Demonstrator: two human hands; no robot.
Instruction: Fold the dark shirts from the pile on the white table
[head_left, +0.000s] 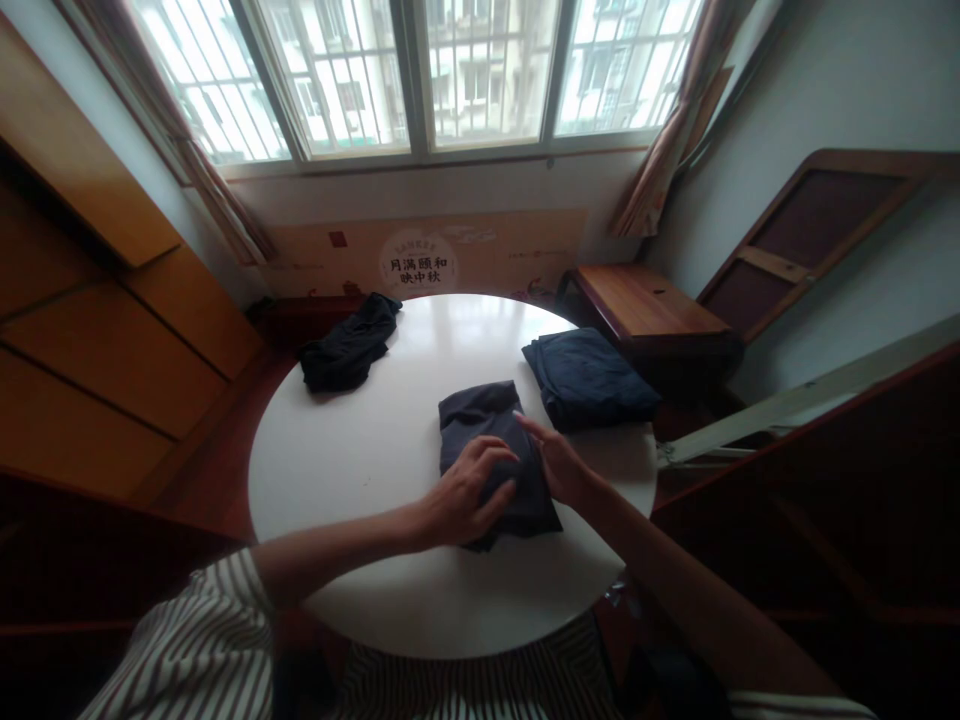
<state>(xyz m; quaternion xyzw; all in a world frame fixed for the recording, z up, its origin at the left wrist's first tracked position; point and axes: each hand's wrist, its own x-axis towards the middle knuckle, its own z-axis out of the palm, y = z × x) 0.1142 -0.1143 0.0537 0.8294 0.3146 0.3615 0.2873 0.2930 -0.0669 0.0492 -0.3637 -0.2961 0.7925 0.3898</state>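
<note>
A folded dark grey garment [480, 425] lies in the middle of the round white table [360, 450]. My left hand [465, 495] rests on its near left part, fingers curled and pressing into the cloth. My right hand [555, 460] lies against the garment's right edge, fingers stretched out flat along it. A folded dark blue garment [589, 378] sits at the table's right. A crumpled dark garment [349, 345] lies at the far left edge.
A low wooden bench [645, 305] stands beyond the table on the right. Wooden cabinets [97, 320] line the left wall. A printed cardboard panel [420, 258] leans under the barred window. A wooden frame [817, 230] leans on the right wall.
</note>
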